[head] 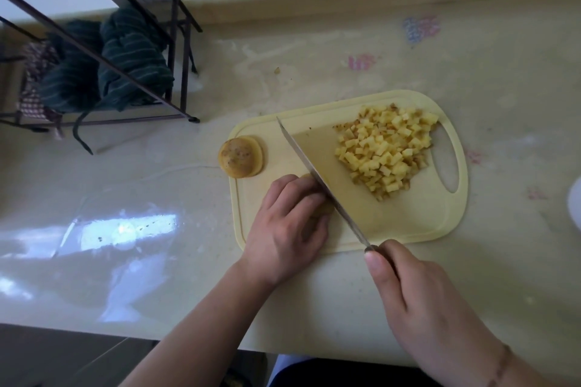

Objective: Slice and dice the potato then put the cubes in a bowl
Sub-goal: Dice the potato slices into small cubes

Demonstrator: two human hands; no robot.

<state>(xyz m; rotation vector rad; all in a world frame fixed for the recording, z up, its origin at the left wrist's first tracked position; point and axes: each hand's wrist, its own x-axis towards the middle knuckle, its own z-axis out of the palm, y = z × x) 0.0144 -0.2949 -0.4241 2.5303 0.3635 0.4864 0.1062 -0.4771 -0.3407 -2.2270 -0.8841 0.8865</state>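
A pale yellow cutting board (pixel 408 223) lies on the counter. A heap of small potato cubes (pixel 386 148) covers its far right part. My left hand (pixel 286 226) presses down on a potato piece (pixel 322 209) near the board's front left, mostly hiding it. My right hand (pixel 421 298) grips the handle of a long knife (pixel 317 176), whose blade runs diagonally across the board against my left fingers and the potato piece. A round potato end with skin (pixel 240 156) rests at the board's left edge.
A dark metal rack (pixel 132 50) with green striped cloths (pixel 125 60) stands at the back left. A white rounded object (pixel 574 201) shows at the right frame edge. A small potato scrap (pixel 277 70) lies on the glossy counter behind the board.
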